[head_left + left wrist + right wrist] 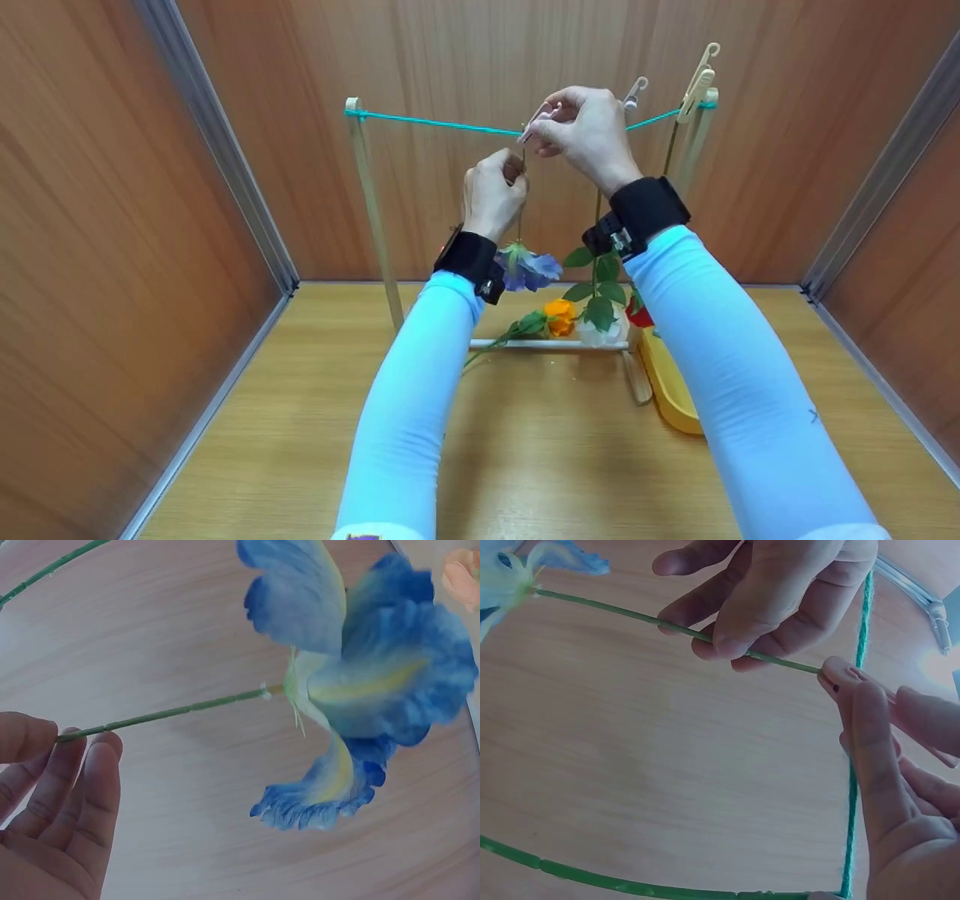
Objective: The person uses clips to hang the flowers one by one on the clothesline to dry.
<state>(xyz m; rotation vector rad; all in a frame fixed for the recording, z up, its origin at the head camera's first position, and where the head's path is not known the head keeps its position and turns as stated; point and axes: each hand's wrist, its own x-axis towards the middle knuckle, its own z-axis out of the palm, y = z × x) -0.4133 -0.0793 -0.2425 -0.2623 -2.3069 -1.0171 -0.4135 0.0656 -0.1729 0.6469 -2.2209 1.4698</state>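
Note:
A blue artificial flower [529, 268] [360, 682] hangs head down on a thin green stem [165, 714] [667, 626]. My left hand [496, 184] [67, 780] [772, 592] grips that stem just under the teal string [442, 124] [853, 787], which is stretched across the top of a wooden rack [369, 195]. My right hand [546, 124] [870, 701] pinches a pale clothespin [534, 126] [846, 678] at the string, with its tip touching the upper end of the stem.
Two more pale clips [636, 91] [699, 81] sit on the string to the right. An orange flower [559, 316], a leafy stem [598, 298] and a red flower [640, 316] are at the rack's base. A yellow tray [670, 386] lies beside it. Wooden walls enclose the table.

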